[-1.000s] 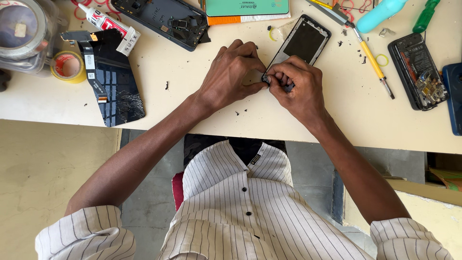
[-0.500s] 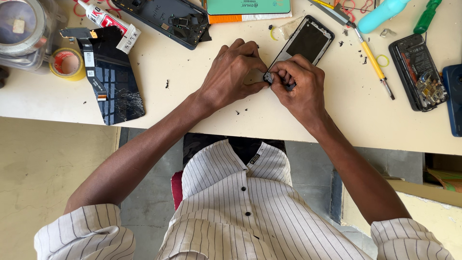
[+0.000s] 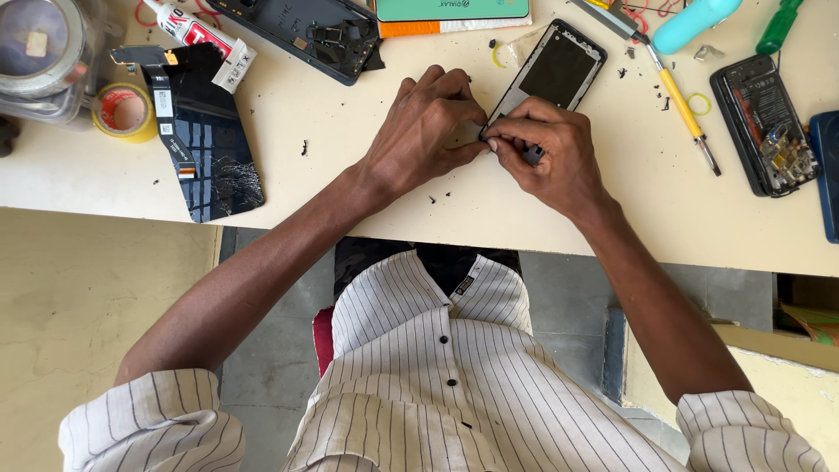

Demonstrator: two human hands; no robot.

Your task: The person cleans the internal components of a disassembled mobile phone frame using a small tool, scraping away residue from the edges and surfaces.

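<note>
While the phone frame is being steadied flat on the table by the left hand, its lower edge is being pinched w/ closed right-hand fingertips, prob. for grip

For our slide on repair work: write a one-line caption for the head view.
Both hands, left and right, pinch the near end of a black phone frame on a cream table.

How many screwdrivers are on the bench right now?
2 that I can make out: a yellow-handled screwdriver lying right of the phone frame that both hands work on, and a green-handled screwdriver at the top right edge. Others may lie out of frame.
</note>
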